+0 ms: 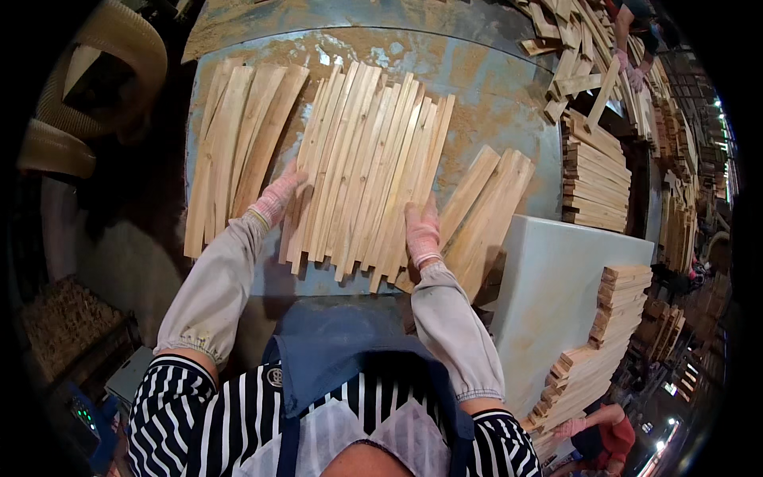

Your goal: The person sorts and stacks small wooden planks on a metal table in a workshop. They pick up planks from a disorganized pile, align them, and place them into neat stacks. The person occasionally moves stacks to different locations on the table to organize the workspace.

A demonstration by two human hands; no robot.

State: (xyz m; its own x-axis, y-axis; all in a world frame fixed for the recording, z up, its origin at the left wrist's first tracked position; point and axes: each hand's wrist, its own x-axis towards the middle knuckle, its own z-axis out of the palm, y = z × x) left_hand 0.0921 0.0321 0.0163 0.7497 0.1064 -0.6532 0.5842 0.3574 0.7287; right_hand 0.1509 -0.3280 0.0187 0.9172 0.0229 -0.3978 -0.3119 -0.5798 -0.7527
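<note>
A row of narrow wooden strips (pixel 358 167) lies side by side on the metal table in front of me, their near ends uneven. My left hand (pixel 278 196), in a pink knit glove, grips the row's left edge. On the opposite side my right hand (pixel 423 232), gloved the same way, holds the right edge, its thumb on the wood. Some of the fingers are hidden by the strips. Wider boards (pixel 238 143) lie loosely to the left of the row. A few more boards (pixel 489 211) rest at a slant just beyond my right hand.
Sawdust covers much of the blue-grey table (pixel 509 103). To the right, a pale panel (pixel 548 270) stands beside stacked wood (pixel 600 342). More stacks (pixel 596 175) and a loose pile (pixel 572 48) lie far right, where other people work. A ribbed hose (pixel 131 48) curves at far left.
</note>
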